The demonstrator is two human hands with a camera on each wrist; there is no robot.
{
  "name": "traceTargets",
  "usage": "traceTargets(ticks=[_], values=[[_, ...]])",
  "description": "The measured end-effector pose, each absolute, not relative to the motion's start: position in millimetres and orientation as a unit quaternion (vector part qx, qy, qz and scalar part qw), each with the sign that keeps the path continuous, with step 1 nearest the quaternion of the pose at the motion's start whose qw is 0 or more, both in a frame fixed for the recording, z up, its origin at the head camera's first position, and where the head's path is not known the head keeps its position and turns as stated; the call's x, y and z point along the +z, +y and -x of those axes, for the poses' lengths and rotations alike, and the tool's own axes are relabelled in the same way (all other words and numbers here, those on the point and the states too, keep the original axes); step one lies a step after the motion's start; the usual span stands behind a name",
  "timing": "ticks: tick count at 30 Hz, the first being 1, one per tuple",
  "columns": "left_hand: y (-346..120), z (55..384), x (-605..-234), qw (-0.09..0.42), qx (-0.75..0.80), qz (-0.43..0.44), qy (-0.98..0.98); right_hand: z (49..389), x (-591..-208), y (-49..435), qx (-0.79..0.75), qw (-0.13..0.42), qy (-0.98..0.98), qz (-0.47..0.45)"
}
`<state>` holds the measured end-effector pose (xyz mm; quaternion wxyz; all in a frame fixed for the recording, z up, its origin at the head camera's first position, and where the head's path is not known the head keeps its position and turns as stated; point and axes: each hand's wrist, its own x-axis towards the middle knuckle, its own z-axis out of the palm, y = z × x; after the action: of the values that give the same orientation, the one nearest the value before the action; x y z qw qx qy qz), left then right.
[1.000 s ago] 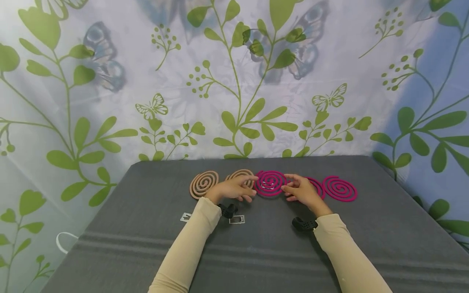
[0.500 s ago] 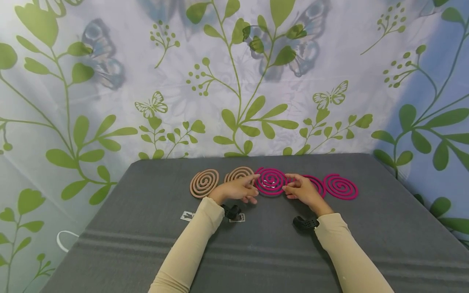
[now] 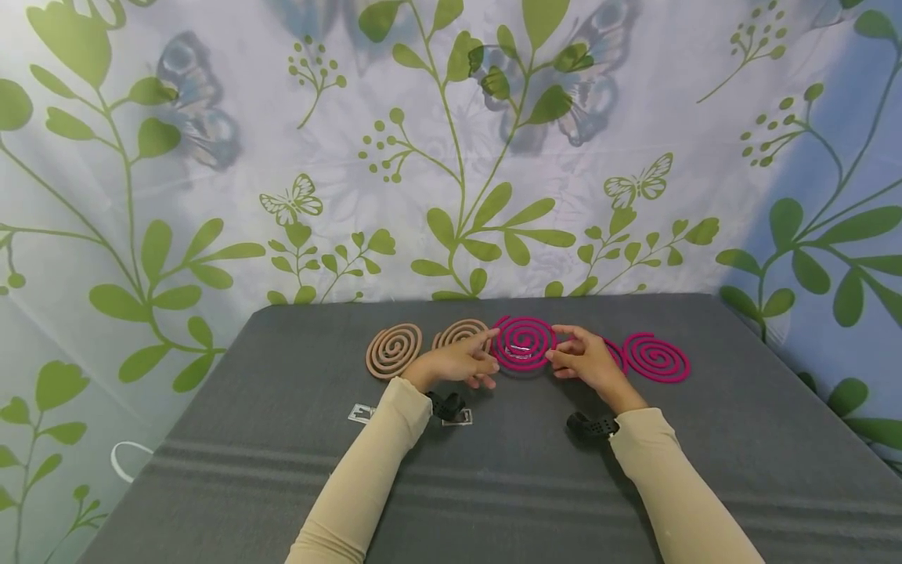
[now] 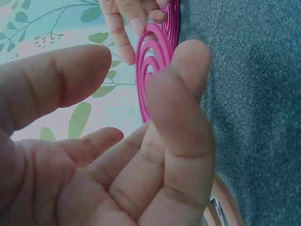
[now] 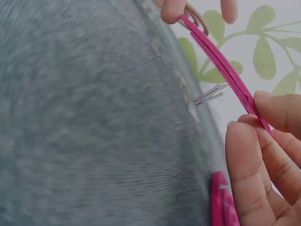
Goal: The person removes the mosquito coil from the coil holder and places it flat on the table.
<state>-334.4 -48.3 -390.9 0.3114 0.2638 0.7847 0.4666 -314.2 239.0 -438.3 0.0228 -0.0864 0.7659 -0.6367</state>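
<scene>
A bright pink mosquito coil (image 3: 523,338) is held up a little over the grey table, between both hands. My right hand (image 3: 590,362) pinches its right edge with thumb and fingers, plainest in the right wrist view, where the coil (image 5: 221,63) shows nearly edge-on. At the coil's left side is my left hand (image 3: 456,362), thumb apart from fingers; its fingertips are close to the rim, and whether they touch it I cannot tell. A small metal coil stand (image 3: 517,352) shows through the spiral. Another pink coil (image 3: 617,357) is partly covered by my right hand.
Two tan mosquito coils, a left one (image 3: 393,351) and a partly covered one (image 3: 461,327), lie on the table (image 3: 507,486). A further pink coil (image 3: 657,357) lies at right. Metal stands (image 3: 362,413) lie nearer me. A patterned curtain (image 3: 395,227) hangs behind.
The pink coil has risen slightly and moved a little away and to the right, along with my right hand. My left hand has shifted only slightly.
</scene>
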Motion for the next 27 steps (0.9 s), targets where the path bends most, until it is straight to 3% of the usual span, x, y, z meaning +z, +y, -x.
traceTargets(ticks=[12, 18, 27], values=[[-44.3, 334.4, -385.7, 0.268, 0.496, -0.273, 0.779, 307.0, -407.2, 246.4, -0.604, 0.004, 0.792, 0.087], [-46.3, 332.4, -377.1, 0.239, 0.515, -0.270, 0.778, 302.1, -393.1, 252.8, -0.599, 0.018, 0.793, 0.107], [-53.0, 330.2, -371.7, 0.236, 0.574, -0.269, 0.736, 292.0, -374.8, 256.4, -0.592, 0.046, 0.794, 0.130]])
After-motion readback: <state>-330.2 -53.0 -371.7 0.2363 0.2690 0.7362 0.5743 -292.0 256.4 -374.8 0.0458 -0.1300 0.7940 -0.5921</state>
